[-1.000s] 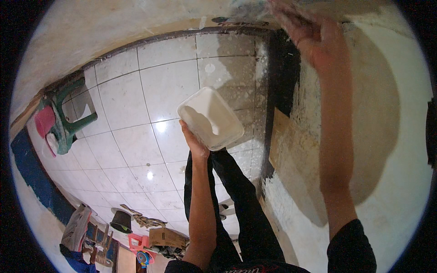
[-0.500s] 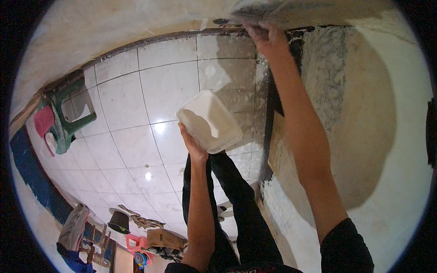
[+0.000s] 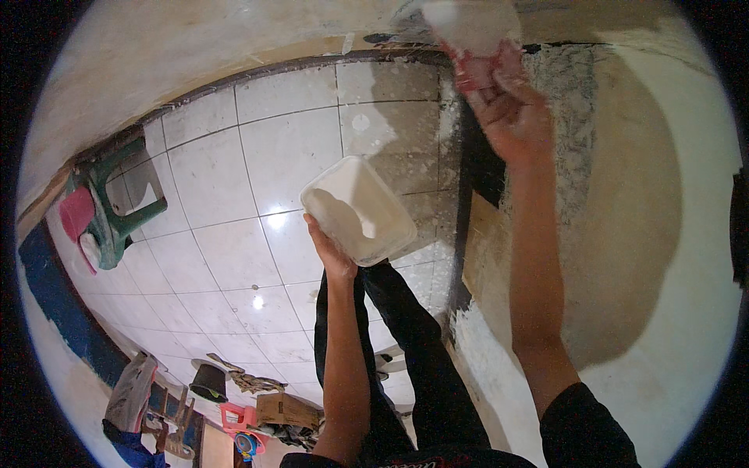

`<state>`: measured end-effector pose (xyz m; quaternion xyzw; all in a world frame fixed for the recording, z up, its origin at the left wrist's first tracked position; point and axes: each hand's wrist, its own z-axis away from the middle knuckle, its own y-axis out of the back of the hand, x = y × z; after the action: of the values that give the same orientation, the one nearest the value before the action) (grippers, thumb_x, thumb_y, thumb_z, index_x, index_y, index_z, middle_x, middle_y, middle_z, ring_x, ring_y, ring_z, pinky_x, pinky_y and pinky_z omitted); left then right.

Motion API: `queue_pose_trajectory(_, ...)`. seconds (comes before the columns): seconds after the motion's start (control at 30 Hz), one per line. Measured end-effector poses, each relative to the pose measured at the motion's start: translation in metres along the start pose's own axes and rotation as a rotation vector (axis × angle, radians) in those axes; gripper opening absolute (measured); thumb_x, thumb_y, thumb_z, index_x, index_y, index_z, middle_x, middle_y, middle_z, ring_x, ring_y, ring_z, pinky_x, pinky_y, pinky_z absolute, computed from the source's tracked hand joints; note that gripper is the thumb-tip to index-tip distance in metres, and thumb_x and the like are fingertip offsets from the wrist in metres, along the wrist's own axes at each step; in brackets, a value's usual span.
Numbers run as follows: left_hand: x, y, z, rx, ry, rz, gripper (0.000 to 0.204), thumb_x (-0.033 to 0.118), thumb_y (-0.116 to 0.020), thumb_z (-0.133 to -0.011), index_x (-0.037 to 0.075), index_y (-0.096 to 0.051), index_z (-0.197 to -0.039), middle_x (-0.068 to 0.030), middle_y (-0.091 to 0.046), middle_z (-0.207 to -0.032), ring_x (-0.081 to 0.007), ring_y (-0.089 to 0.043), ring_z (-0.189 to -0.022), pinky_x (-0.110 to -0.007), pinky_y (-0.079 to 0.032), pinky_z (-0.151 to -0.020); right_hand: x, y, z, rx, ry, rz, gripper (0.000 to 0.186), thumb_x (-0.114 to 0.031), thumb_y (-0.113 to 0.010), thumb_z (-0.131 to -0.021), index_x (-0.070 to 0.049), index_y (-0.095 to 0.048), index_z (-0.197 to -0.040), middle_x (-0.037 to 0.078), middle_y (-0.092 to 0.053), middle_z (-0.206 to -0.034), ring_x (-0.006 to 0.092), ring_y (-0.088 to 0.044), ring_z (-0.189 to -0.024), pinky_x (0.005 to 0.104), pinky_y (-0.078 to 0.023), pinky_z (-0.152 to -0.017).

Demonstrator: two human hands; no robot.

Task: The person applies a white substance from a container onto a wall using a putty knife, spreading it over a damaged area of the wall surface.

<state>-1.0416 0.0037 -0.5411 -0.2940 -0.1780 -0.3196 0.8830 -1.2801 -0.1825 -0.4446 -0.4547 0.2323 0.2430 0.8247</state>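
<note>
The step in hand appears to be coating or smoothing a surface, though this moment cannot settle which. Nearest, between the forearms, stand the black trouser legs. Just beyond them the left hand grips a white tub by its near left side, thumb side up along the rim, the opening turned upward. A shadow crosses the inside, so how full it is cannot be told. Under the tub spreads the white tiled floor, speckled pale on its right side.

Farther off and to the right, beside a rough grey patch on the right wall, the right hand has its fingers closed around the red grip of a broad, pale scraper. The blade is blurred against the far wall; whether it touches cannot be told. The next move, as a judgement, calls for a flat blade and even pressure at that far right corner, with the tub kept level.
</note>
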Motion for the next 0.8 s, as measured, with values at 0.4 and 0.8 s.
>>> queue_pose_trajectory(0.4,0.001,0.002,0.002,0.013,-0.023,-0.091,0.069,0.059,-0.033,-0.096,0.009,-0.03,-0.144,-0.0142,-0.04,-0.139,-0.0303,-0.041,-0.127,-0.045,-0.036,-0.106,0.128,0.215,-0.204,0.045,-0.079,-0.044,0.047,0.005,-0.047,-0.092,0.004,-0.032,-0.137,0.025,-0.039,-0.137,0.0392,-0.045,-0.125,0.0529,-0.045,-0.104)
queue_pose_trajectory(0.8,-0.011,-0.012,0.006,-0.03,0.043,-0.1,0.073,0.061,-0.026,-0.097,0.006,-0.029,-0.145,-0.0122,-0.039,-0.143,-0.0265,-0.037,-0.132,-0.041,-0.03,-0.11,-0.002,0.138,-0.187,-0.439,0.317,0.876,0.039,-0.022,-0.062,-0.087,0.0,-0.052,-0.118,0.02,-0.056,-0.119,0.0356,-0.056,-0.11,0.0444,-0.047,-0.1)
